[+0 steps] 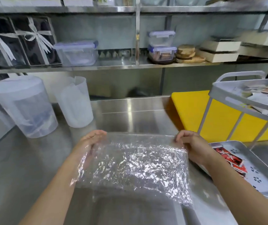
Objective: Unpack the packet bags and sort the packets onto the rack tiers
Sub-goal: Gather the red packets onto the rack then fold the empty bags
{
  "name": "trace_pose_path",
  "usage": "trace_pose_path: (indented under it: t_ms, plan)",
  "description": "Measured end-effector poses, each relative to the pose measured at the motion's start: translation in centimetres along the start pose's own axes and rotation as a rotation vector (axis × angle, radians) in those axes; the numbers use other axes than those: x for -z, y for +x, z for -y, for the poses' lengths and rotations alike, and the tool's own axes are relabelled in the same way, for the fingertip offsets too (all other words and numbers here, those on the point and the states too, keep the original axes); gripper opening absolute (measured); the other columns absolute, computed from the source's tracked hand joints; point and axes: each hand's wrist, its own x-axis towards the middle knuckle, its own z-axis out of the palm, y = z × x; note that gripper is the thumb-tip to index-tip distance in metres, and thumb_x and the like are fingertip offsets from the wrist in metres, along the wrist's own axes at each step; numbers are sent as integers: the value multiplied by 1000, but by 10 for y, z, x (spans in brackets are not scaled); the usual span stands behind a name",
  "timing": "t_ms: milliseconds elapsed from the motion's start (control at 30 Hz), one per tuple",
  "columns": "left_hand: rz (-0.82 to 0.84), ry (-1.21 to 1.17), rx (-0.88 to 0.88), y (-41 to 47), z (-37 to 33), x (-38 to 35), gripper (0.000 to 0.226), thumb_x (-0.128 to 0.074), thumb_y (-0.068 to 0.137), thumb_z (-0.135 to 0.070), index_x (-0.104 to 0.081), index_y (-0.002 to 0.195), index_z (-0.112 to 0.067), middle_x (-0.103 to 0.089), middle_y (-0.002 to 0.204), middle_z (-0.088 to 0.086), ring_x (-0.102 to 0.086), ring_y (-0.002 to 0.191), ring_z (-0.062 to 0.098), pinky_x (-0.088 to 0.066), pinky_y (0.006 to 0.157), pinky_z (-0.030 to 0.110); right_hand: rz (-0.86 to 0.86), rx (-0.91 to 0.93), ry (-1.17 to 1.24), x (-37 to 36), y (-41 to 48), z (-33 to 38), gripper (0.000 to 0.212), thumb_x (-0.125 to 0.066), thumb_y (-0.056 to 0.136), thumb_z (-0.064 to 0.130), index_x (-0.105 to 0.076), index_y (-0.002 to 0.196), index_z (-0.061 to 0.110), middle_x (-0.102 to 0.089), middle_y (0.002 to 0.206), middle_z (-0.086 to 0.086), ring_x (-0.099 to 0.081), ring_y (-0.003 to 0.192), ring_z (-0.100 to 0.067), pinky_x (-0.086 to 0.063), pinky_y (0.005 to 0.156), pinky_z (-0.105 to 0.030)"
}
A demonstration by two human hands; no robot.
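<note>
A crumpled clear plastic bag (133, 164) hangs stretched flat between my two hands above the steel counter (32, 168); no packets show inside it. My left hand (89, 140) pinches its top left corner and my right hand (188, 142) pinches the top right corner. At the right stands a grey tiered rack: its upper tier (224, 95) holds pale packets (263, 93), and its lower tier (250, 158) holds red packets (232, 158).
Two translucent plastic jugs (24, 106) (74, 101) stand at the back left of the counter. A yellow cutting board (190, 111) leans behind the rack. Wall shelves above carry lidded plastic boxes (76, 52), wooden discs (187, 52) and flat boxes (219, 49).
</note>
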Motion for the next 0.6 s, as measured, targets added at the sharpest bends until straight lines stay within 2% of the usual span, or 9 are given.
trace_pose_path:
  t_ms: [100, 167, 233, 267, 333, 367, 467, 533, 600]
  plan:
    - [73, -120, 95, -2, -3, -2, 22, -45, 93, -23, -67, 96, -25, -64, 82, 12, -61, 70, 24, -49, 59, 30, -21, -21, 22, 3, 0, 1, 41, -38, 78, -18, -59, 56, 9, -65, 56, -4, -59, 50, -13, -45, 48, -19]
    - [168, -234, 216, -9, -7, -8, 38, -40, 92, -42, -69, 84, -21, -71, 69, 9, -69, 60, 22, -54, 50, 28, -50, -14, 5, 6, 0, 1, 42, -38, 80, -18, -59, 56, 10, -65, 57, -4, -61, 55, -14, -45, 56, -22]
    - [181, -140, 242, -11, -2, -11, 28, -52, 87, -35, -72, 76, -18, -71, 62, 0, -68, 54, 12, -51, 50, 22, -87, 9, -23, 7, -2, 2, 40, -37, 80, -19, -57, 57, 7, -64, 56, -3, -59, 60, -16, -45, 60, -22]
    - [153, -69, 229, -15, -2, -13, 12, -65, 80, -22, -70, 88, -15, -71, 65, -2, -67, 55, 9, -48, 52, 22, -96, 17, -41, 8, -3, 2, 41, -37, 79, -20, -57, 56, 7, -64, 55, -3, -58, 60, -17, -44, 59, -22]
    - [73, 20, 200, -15, 2, -15, 48, -73, 69, 1, -58, 113, -7, -68, 77, 3, -64, 53, 8, -47, 50, 22, -100, 29, -117, 8, -6, 2, 47, -37, 77, -20, -59, 50, 10, -64, 56, -5, -50, 57, -20, -37, 55, -28]
    - [34, 30, 176, -16, 1, -16, 51, -72, 69, 7, -54, 115, -5, -66, 77, 5, -63, 49, 8, -48, 47, 21, -106, 37, -191, 9, -6, 2, 49, -37, 76, -21, -61, 48, 12, -66, 60, -8, -47, 56, -21, -33, 53, -30]
    - [13, 153, 47, -21, -8, -25, 33, -68, 72, 9, -55, 95, -11, -66, 58, -2, -60, 50, 9, -46, 50, 22, -169, 100, -510, 11, -3, -1, 47, -37, 76, -21, -65, 60, 12, -67, 83, -11, -55, 74, -23, -40, 61, -30]
    - [56, 229, -72, -22, -17, -27, 34, -67, 74, 10, -52, 82, -19, -69, 63, -5, -63, 69, 16, -45, 61, 25, -244, 181, -725, 8, -2, 3, 37, -41, 82, -15, -65, 79, 13, -62, 98, -8, -55, 93, -20, -39, 73, -28]
    - [141, 383, -187, -23, -26, -29, 28, -69, 75, 6, -54, 82, -16, -69, 69, -10, -59, 80, 17, -43, 69, 29, -237, 277, -816, 3, -4, 10, 23, -53, 85, -4, -64, 96, 12, -58, 104, -5, -53, 101, -19, -37, 80, -27]
